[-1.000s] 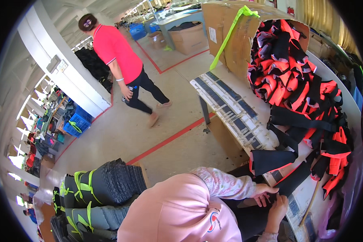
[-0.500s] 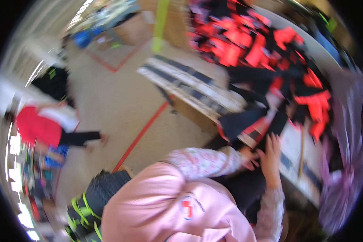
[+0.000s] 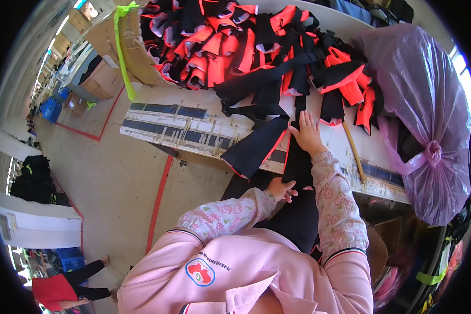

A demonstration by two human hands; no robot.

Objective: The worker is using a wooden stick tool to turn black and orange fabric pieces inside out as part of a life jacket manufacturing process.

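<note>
A long black fabric piece (image 3: 297, 163) with an orange-red edge lies over the front edge of the work table and hangs down toward my lap. My left hand (image 3: 280, 189) is at its lower part, fingers curled and thumb against the cloth, gripping it. Flat on the upper part, my right hand (image 3: 309, 135) has its fingers stretched out. Just left of it another black fabric piece (image 3: 256, 146) flares out over the table edge. Behind my hands rises a heap of black and orange-red fabric pieces (image 3: 230, 52).
A wooden stick (image 3: 355, 154) lies on the worn white table (image 3: 167, 123), right of my hand. Beyond it bulges a tied purple plastic bag (image 3: 418, 120). A cardboard box (image 3: 123, 44) with a yellow-green strip borders the heap. At lower left is a person in red (image 3: 55, 290).
My view has turned, so the heap and table appear farther left. My right hand now lies flat on the black fabric piece, farther from my left hand, which is lower on it.
</note>
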